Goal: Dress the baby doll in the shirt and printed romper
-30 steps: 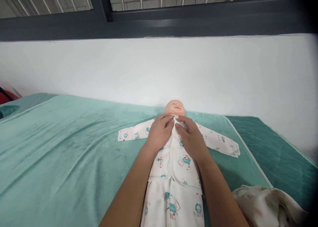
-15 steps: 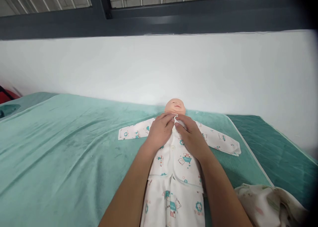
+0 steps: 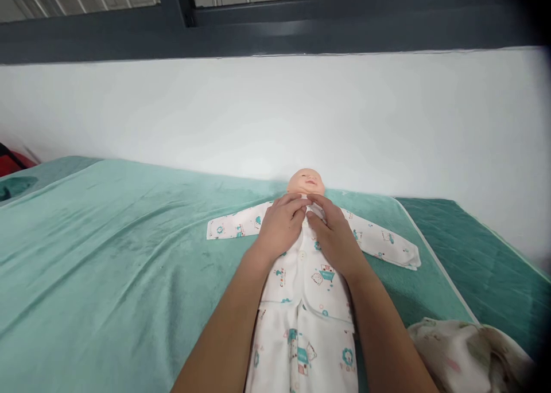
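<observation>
A doll (image 3: 306,182) is laid face up on a light green blanket (image 3: 129,278), its head at 12 o'clock from the chest and near the white wall (image 3: 258,112). It is dressed in a white printed shirt (image 3: 316,290) and matching trousers (image 3: 327,361), which are seen at 6 o'clock, partly cut off by the edge of the view. One sleeve (image 3: 236,223) is stretched toward 9 o'clock, the other (image 3: 383,241) just past 3 o'clock. The collar is touched by the left hand (image 3: 282,224) and the right hand (image 3: 332,226), whose fingertips are brought close together just below the chin. The fingers of both are bent, but whether either grip is closed on the fabric cannot be told. A button (image 3: 302,256) is seen below the hands on the shirt front. At 4 o'clock a bundled patterned cloth (image 3: 469,353) is left near the right forearm; at 3 o'clock, beyond the blanket's pale edge, a darker green cover (image 3: 473,241) is spread. The wall is topped at 12 o'clock by a dark window frame (image 3: 322,28).
</observation>
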A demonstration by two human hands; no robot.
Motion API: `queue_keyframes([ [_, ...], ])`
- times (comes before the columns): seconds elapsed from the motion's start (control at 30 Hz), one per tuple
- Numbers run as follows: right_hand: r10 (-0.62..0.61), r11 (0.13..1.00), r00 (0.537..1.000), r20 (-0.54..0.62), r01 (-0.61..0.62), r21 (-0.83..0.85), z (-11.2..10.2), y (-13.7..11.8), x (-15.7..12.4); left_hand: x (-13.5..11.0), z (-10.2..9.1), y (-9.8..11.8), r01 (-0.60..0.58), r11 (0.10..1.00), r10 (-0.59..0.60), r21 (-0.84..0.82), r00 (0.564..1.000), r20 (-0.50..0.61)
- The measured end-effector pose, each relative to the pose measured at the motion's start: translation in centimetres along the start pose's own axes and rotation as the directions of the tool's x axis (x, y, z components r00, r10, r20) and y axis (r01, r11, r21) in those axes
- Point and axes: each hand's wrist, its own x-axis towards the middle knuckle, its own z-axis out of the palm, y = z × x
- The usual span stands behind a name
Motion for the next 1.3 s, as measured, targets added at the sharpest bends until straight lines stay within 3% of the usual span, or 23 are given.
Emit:
queue_keyframes([
  [0.17, 0.02, 0.998, 1.0, -0.002, -0.019, 0.054, 0.15, 0.14, 0.17, 0.02, 0.15, -0.22, 0.006, 1.0, -0.006, 0.013, 1.0, 0.002],
  [0.4, 0.029, 0.999, 0.998, -0.06, -0.03, -0.019, 0.06, -0.25, 0.09, -0.05, 0.05, -0.1, 0.049, 0.999, -0.049, 0.002, 0.998, 0.033],
  [0.63, 0.003, 0.999, 0.997, -0.082, -0.006, -0.04, 0.02, -0.34, 0.02, 0.04, 0.26, 0.19, 0.044, 0.989, -0.057, -0.139, 0.994, -0.091],
  [1.0, -0.049, 0.998, 0.994, -0.093, 0.046, -0.04, 0.04, -0.1, 0.01, -0.12, 0.07, 0.39, 0.023, 0.986, -0.033, -0.167, 0.998, -0.057],
  [1.3, 0.039, 0.998, 0.997, -0.064, -0.041, -0.041, 0.06, -0.02, 0.23, 0.0, 0.43, 0.12, 0.043, 0.976, -0.066, -0.215, 0.993, -0.102],
])
